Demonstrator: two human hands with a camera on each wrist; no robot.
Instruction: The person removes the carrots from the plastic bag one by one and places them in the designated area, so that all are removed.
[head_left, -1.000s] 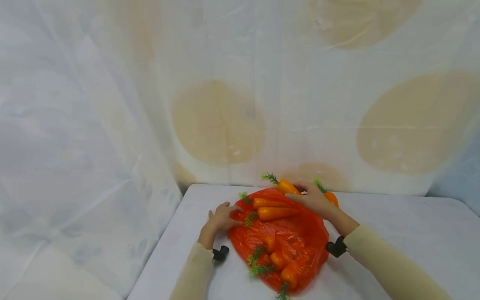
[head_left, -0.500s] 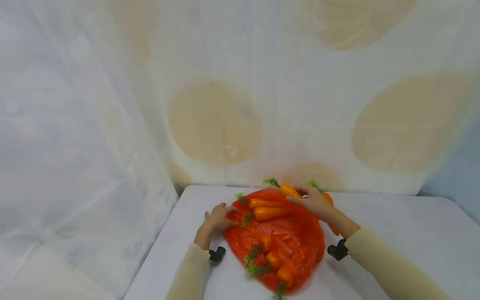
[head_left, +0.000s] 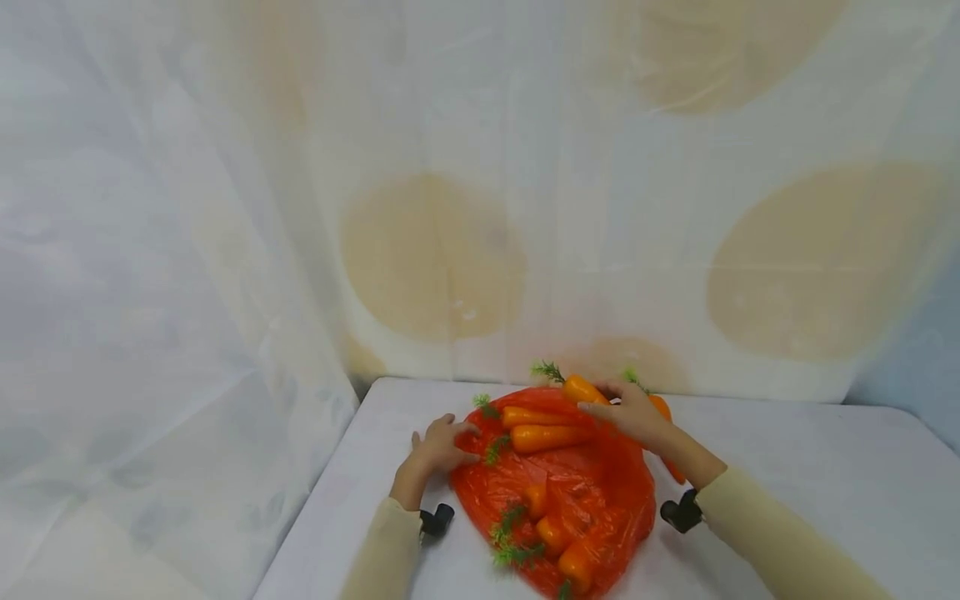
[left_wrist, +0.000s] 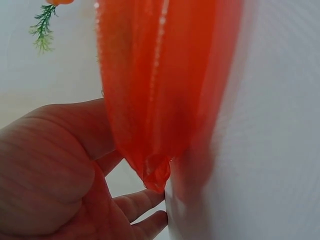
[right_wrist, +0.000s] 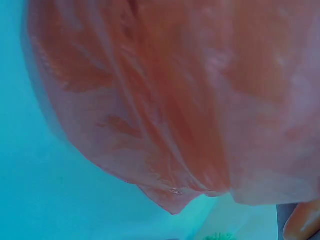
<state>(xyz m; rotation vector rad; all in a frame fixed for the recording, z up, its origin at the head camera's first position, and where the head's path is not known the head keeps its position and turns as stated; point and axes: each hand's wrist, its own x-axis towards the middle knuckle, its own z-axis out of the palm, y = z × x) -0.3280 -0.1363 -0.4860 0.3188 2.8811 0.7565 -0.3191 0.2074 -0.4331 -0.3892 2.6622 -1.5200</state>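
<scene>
A red plastic bag [head_left: 555, 475] lies on the table with several toy carrots on and in it. At its left edge my left hand [head_left: 442, 446] touches it with fingers spread; the left wrist view shows the bag's gathered corner [left_wrist: 157, 172] beside those fingers [left_wrist: 150, 220]. My right hand [head_left: 630, 412] reaches over the bag's far right side and holds the lower end of a carrot [head_left: 585, 389] with a green top. Two carrots [head_left: 547, 437] lie side by side near the left hand. In the right wrist view the bag [right_wrist: 165, 110] hides most of the hand.
Several carrots [head_left: 576, 562] with green tops lie at the near side of the bag. Another carrot [head_left: 660, 407] passes beneath the right forearm. White table [head_left: 795, 467] stretches out to the right; a patterned curtain [head_left: 615, 208] stands behind it.
My right hand and the carrot at the far edge have shifted slightly to the right. The left hand stays at the bag's left side. The head view has tilted a little.
</scene>
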